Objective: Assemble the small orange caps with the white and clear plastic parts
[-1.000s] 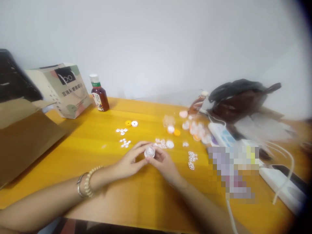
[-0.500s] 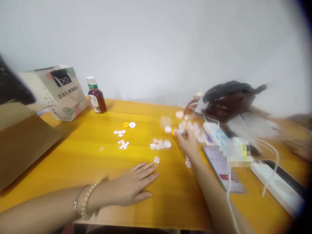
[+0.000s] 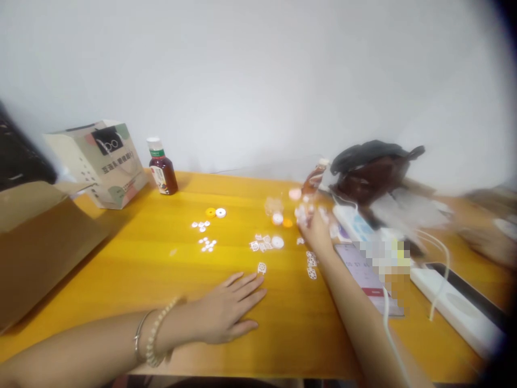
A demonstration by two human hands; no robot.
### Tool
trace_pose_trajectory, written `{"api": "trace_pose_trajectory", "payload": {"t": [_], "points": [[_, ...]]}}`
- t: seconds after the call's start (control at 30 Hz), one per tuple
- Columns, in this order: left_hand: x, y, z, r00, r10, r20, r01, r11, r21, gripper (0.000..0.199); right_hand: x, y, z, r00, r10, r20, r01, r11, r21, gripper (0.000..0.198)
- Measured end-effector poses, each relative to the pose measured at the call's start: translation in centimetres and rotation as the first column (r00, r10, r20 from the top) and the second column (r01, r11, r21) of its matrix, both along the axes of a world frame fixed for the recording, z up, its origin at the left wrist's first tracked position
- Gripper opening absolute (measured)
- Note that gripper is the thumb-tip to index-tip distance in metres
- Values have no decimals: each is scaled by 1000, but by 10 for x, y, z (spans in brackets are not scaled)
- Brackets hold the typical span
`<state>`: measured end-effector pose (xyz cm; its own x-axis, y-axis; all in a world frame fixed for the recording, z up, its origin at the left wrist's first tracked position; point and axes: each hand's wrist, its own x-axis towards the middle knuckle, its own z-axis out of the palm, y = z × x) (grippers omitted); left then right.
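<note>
My left hand (image 3: 232, 308) lies flat on the table with its fingers stretched out, holding nothing. Its fingertips are beside a white openwork disc with small feet (image 3: 262, 268). My right hand (image 3: 316, 235) reaches into a heap of small white pieces (image 3: 302, 211) on the right; its fingers are smeared and partly hidden, so any hold is unclear. Left of it are an orange disc (image 3: 287, 222), a white round piece (image 3: 277, 219) and a plain white disc (image 3: 277, 242). More openwork white pieces (image 3: 311, 265) lie near my right wrist.
Groups of small white discs (image 3: 208, 245) and a yellow ring (image 3: 210, 213) lie left of centre. A dark red bottle (image 3: 163, 175), paper bag (image 3: 115, 167) and cardboard box (image 3: 44, 253) stand left. Rightward are a tilted bottle (image 3: 314, 179), phone (image 3: 359, 269), power strip (image 3: 448, 310) and dark bag (image 3: 371, 170).
My right hand has moved away from the orange disc, rightward into the white heap, uncovering the disc and a small white piece. My left hand stays flat. The view has shifted slightly.
</note>
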<state>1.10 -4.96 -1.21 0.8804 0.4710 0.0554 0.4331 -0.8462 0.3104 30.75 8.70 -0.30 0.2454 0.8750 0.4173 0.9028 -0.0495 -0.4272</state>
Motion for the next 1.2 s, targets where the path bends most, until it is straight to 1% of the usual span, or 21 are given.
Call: {"api": "trace_pose_trajectory", "payload": {"t": [0.1,0.27,0.4,0.57,0.67,0.73,0.8,0.83,0.87,0.93,0.97,1.03,1.07,1.2], "points": [[0,0,0,1000,-7,4,7,1000,-12,60,2,0,5,997,-2,71,5,999,-36,31],[-1,0,1,998,-9,58,9,1000,-8,61,1,2,10,985,27,173,-23,999,-30,29],[0,0,2,999,-7,45,8,1000,-19,61,1,5,11,983,8,183,-8,1000,-1,32],[0,0,3,999,-1,45,2,1000,-29,62,4,6,7,981,17,192,-30,998,64,27],[0,0,3,999,-2,53,4,1000,-28,62,-2,3,6,977,54,205,-76,992,102,24],[0,0,3,999,-4,51,5,1000,-25,62,-11,-5,9,977,115,180,-140,981,133,18],[-1,1,4,999,-12,47,13,1000,-21,62,-24,-19,12,972,209,106,-223,966,133,16],[-2,2,5,999,-18,49,19,1000,-20,62,-31,-28,13,964,258,62,-263,958,110,18],[-3,3,6,998,-25,51,26,999,-20,62,-39,-38,13,947,320,21,-320,946,58,21],[-5,3,8,998,-36,49,37,999,-31,62,-51,-58,12,889,456,-35,-457,889,-40,30],[-7,4,8,998,-41,46,43,998,-39,61,-56,-68,9,867,496,-48,-498,864,-71,32],[-10,4,9,998,-43,46,46,997,-56,60,-63,-83,3,839,538,-77,-543,835,-91,35],[-12,3,9,998,-39,55,42,997,-61,60,-65,-88,0,820,565,-91,-573,812,-112,35],[-15,3,11,995,-21,98,28,997,-70,59,-68,-89,-9,773,612,-169,-635,750,-187,32]]}}
